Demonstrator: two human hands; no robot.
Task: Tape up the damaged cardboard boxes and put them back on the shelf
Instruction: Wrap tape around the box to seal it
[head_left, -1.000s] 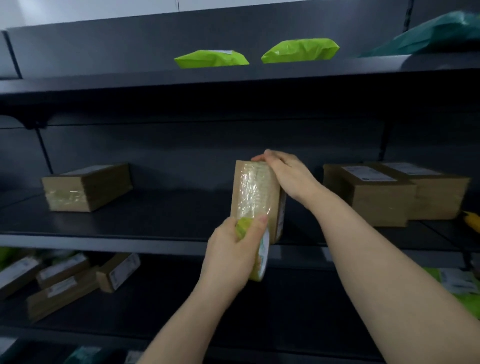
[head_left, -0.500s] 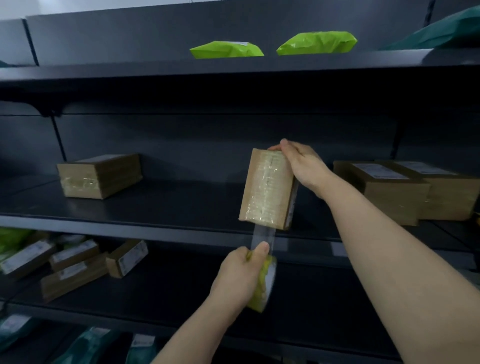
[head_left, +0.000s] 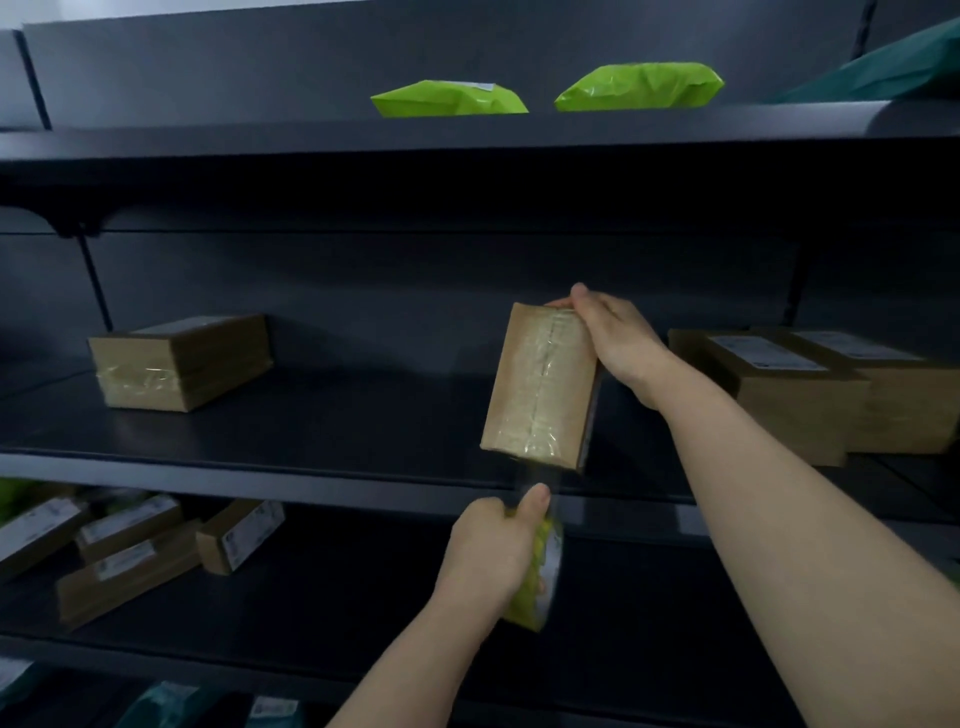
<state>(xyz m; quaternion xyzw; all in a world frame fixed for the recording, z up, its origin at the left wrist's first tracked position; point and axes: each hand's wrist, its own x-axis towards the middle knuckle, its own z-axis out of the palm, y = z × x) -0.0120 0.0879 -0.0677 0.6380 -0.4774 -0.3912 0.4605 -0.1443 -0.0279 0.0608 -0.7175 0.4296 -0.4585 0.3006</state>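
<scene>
Dark shelving fills the frame, and the middle shelf (head_left: 260, 467) crosses its centre. It bears a taped box (head_left: 176, 361) at left and two boxes (head_left: 779, 389) at right. Green bags (head_left: 447, 98) lie on the board above, and small boxes (head_left: 130, 556) lie at lower left. At centre the box (head_left: 540, 384) stands on end, slightly tilted, with its lower end level with the shelf's front edge; whether it touches the edge cannot be told. The right hand (head_left: 613, 338) grips its upper right corner, fingers curled over the top end. Just below, the left hand (head_left: 488, 545) is closed round the roll (head_left: 553, 569), thumb raised against a clear strip (head_left: 535, 475) that runs from the box's lower end down to the roll. The step appears to be carrying tape along the central seam and round the end. It probably goes best with the strip kept taut and in line with the seam, the right hand bracing the box against the pull, and the tape pressed flat before tearing. One second ago the roll lay against the box's lower face; it now hangs below the box with the strip drawn out. Little differs from half a second ago.
</scene>
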